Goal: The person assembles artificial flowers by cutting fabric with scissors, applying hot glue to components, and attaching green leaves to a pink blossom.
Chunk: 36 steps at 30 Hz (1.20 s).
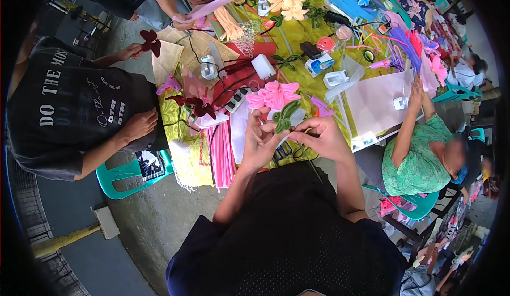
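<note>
Over the near edge of the table I hold a fuzzy green leaf spray [287,116], looped like bent pipe cleaners. My left hand [259,141] pinches it low down between thumb and fingers. From the other side my right hand [322,139] is closed, its thumb and fingertips meeting at the base of the leaves; a thin stem seems to run there. Just beyond my fingers is a pink fuzzy flower [274,95]. Whether it is joined to the leaves I cannot tell. A bundle of pink pipe cleaners [222,155] hangs over the table edge left of my left hand.
A yellow-green cloth [297,41] covers the crowded table. On it lie a white power strip [237,99], a pink glue gun [321,107], chargers and cream flowers [288,2]. Someone at left holds a dark red flower [151,43]; a person in green [419,158] sits at right.
</note>
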Tool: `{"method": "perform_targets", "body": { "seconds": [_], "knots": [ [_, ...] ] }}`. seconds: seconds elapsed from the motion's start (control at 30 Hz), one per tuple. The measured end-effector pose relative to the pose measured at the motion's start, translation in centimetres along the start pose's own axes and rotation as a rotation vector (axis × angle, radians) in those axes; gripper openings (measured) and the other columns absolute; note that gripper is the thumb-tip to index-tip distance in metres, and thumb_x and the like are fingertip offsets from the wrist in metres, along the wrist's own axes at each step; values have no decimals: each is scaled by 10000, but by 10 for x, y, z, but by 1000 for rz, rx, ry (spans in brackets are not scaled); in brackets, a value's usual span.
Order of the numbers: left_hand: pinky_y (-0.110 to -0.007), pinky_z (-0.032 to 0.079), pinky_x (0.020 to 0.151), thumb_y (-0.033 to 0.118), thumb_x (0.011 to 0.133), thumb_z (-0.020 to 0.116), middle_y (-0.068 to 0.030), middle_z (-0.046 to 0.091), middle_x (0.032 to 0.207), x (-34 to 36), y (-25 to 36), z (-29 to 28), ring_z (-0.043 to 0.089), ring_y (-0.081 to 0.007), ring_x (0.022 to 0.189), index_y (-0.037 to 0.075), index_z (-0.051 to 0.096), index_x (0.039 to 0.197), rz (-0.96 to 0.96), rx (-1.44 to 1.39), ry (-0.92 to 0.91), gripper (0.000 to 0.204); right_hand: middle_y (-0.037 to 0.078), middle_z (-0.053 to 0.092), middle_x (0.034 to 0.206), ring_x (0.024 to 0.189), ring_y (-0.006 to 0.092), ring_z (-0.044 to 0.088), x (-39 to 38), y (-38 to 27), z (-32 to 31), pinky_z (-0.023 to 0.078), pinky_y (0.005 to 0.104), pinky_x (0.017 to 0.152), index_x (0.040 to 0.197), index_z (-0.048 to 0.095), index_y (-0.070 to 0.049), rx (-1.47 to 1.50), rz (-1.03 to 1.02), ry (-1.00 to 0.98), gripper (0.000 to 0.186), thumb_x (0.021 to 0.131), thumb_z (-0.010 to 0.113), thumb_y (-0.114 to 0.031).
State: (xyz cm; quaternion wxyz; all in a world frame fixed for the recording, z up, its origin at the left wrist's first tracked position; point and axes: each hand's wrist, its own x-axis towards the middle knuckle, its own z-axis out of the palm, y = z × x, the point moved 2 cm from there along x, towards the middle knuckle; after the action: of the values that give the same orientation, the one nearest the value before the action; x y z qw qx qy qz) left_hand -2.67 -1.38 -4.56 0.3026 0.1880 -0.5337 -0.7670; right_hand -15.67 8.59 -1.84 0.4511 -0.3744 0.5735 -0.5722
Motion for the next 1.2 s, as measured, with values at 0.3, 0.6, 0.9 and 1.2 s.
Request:
{"method": "perform_targets", "body": {
  "seconds": [0.3,0.6,0.9,1.2],
  "knots": [
    [-228,447,796,-25,843,563,-93,624,923,1,-12,14,575,-114,876,-23,291,1190,-99,-140,70,441,44,625,766,669,73,583,1,6,2,464,186,570,809,628,59,98,-132,80,74,793,651,-9],
    [-249,465,784,-63,805,595,-147,608,947,-2,-15,25,590,-154,873,-5,297,1142,-155,-248,237,455,105,605,667,578,187,599,-4,-10,5,433,279,518,763,629,19,-414,-353,276,54,724,652,-9],
    [-274,481,766,-35,809,606,-132,619,904,-1,-8,17,603,-161,830,-16,363,1099,-75,-103,201,379,110,629,742,666,150,605,0,-6,-8,451,256,566,827,625,50,-344,-245,21,80,772,635,-9],
    [-259,486,764,-51,814,587,-111,605,902,2,-5,9,589,-136,843,-1,340,1082,-125,-109,70,368,61,628,753,685,71,591,0,1,-7,446,205,553,827,606,56,-114,-171,25,59,782,623,21]
  ]
}}
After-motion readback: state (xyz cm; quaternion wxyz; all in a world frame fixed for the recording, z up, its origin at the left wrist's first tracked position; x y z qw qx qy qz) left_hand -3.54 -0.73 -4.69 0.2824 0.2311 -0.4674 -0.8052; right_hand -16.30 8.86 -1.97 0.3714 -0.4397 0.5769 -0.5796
